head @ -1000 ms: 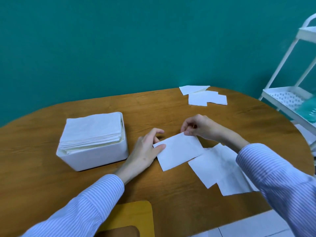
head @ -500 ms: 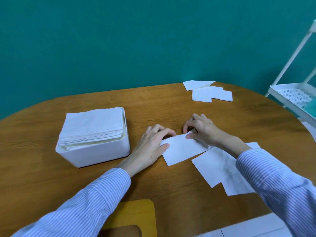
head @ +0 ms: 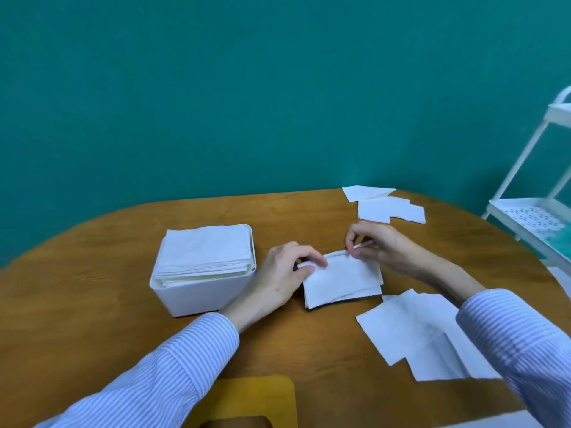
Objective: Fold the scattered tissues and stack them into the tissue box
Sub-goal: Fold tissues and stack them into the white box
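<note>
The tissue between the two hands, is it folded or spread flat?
Folded: the tissue shows doubled layered edges, left hand and right hand pinching its top corners.

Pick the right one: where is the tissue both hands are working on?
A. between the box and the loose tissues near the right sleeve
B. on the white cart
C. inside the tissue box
A: the tissue held by the left hand and right hand sits between the tissue box and the loose tissues.

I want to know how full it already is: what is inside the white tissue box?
The white rectangular tissue box holds a stack of folded white tissues rising above its rim. The box's walls hide the lower layers and the bottom.
</note>
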Tool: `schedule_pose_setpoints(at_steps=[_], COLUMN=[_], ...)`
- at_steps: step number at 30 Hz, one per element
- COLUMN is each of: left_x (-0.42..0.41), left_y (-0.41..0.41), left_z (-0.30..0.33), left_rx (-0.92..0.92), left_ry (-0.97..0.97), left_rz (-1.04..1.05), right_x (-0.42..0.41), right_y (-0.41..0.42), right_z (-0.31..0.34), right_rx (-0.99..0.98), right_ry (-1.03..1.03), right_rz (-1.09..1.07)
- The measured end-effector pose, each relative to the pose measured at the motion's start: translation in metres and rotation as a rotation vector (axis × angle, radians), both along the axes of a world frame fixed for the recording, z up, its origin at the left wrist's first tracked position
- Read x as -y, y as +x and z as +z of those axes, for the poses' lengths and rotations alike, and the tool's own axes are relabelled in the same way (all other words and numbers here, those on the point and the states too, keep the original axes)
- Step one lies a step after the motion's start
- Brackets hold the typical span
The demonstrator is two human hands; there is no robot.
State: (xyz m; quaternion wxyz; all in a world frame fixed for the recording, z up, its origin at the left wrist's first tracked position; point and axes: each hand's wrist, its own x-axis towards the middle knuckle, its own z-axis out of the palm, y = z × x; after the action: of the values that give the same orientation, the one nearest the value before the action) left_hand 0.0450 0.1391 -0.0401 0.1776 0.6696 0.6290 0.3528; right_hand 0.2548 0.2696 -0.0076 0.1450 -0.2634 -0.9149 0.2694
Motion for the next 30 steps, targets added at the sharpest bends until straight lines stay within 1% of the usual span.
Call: schedule_pose_setpoints(at_steps=[3, 5, 7, 10, 13, 16, 21, 22, 23, 25, 26, 28, 30], left_x=[0.018, 0.032, 0.048, 0.067, 0.077, 0.078, 0.072, 0.071, 0.071, 0.073, 0.074, 0.079, 0.08], left_y=[-0.015, -0.033, -0.057, -0.1, -0.138, -0.164, -0.181, -0.182, -0.181, -0.177, -0.174, -0.168, -0.164], left_z=[0.046, 0.074, 0.097, 0.113, 0.111, 0.095, 0.057, 0.05, 0.045, 0.038, 0.036, 0.032, 0.026], left_rx=[0.035, 0.017, 0.025, 0.04, -0.015, -0.02, -0.04, -0.058, -0.094, -0.214, -0.272, -0.368, -0.441], left_ry=[0.073, 0.117, 0.145, 0.138, 0.101, 0.04, -0.01, -0.01, 0.004, 0.06, 0.075, 0.03, -0.072], left_rz=[0.072, 0.105, 0.159, 0.246, 0.339, 0.404, 0.45, 0.46, 0.47, 0.459, 0.418, 0.289, 0.178], right_x=[0.016, 0.026, 0.034, 0.04, 0.046, 0.05, 0.051, 0.049, 0.048, 0.048, 0.051, 0.058, 0.067], right_y=[-0.015, -0.033, -0.059, -0.107, -0.155, -0.19, -0.213, -0.215, -0.214, -0.207, -0.202, -0.191, -0.183], right_z=[0.043, 0.066, 0.08, 0.083, 0.073, 0.057, 0.026, 0.019, 0.012, 0.005, 0.005, 0.005, 0.003], right_rx=[-0.093, -0.177, -0.244, -0.264, -0.235, -0.181, -0.135, -0.103, -0.058, -0.001, 0.005, 0.05, 0.193], right_ry=[-0.012, -0.003, -0.006, 0.0, -0.031, -0.052, -0.071, -0.031, 0.053, 0.225, 0.273, 0.33, 0.373], right_rz=[0.035, 0.065, 0.093, 0.136, 0.137, 0.122, 0.068, 0.059, 0.051, 0.027, 0.031, 0.091, 0.163])
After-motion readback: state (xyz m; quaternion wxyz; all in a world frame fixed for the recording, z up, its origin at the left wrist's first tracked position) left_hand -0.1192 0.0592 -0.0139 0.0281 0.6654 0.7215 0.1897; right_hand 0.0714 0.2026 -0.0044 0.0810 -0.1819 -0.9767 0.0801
